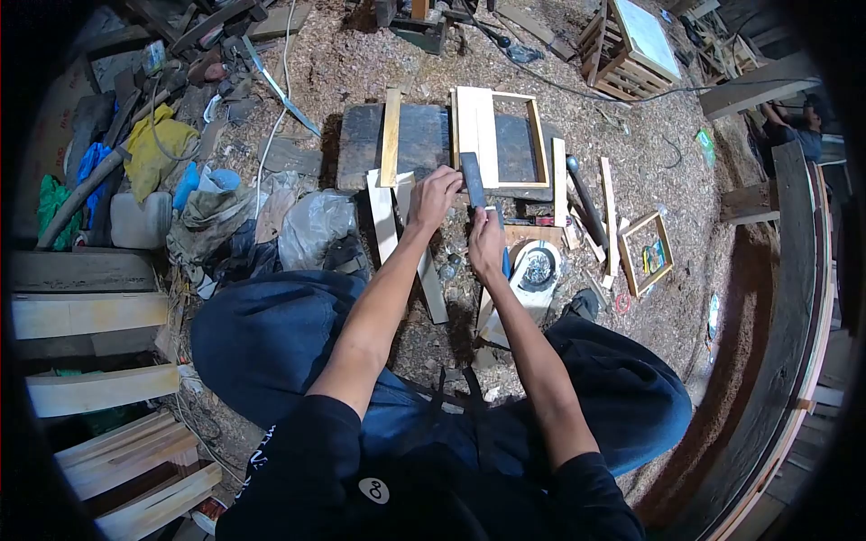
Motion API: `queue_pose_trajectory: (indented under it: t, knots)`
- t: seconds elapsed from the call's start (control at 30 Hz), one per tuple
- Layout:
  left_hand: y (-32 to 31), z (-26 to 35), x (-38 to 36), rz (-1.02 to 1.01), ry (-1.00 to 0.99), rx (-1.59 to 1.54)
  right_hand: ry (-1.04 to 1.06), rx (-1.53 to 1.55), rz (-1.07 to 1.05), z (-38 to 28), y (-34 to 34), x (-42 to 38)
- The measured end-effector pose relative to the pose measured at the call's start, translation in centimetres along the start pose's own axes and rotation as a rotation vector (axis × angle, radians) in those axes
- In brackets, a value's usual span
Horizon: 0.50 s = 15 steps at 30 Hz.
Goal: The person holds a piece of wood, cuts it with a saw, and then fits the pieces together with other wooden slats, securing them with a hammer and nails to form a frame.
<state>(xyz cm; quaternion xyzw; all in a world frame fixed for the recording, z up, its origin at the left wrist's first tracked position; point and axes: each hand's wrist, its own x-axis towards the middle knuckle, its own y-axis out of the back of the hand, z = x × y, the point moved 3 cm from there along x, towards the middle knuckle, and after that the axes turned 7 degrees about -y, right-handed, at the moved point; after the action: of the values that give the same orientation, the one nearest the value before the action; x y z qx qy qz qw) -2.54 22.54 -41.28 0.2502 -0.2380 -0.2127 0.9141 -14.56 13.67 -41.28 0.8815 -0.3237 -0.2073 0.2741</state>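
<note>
My right hand is closed around the lower end of a dark flat bar that looks like a file. Its upper part lies over the near edge of a wooden frame. Pale slats cover the left part of that frame, which rests on a dark board. Just left of the bar, my left hand has its fingers bent together at the near edge of the frame. What those fingers grip, if anything, is hidden.
A loose strip lies across the board's left side. To the right are a hammer, a smaller wooden frame and a white container of small metal pieces. A handsaw lies at upper left. Shavings cover the ground.
</note>
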Motion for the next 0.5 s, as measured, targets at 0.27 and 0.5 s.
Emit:
queue_pose_trajectory:
  t: [0.27, 0.5]
  knots:
    - [-0.3, -0.3, -0.2, 0.043, -0.019, 0.025, 0.004, -0.005, -0.017, -0.1, 0.1, -0.3]
    - [-0.2, -0.2, -0.1, 0.023, -0.008, 0.005, -0.037, -0.071, -0.021, 0.3, 0.4, 0.0]
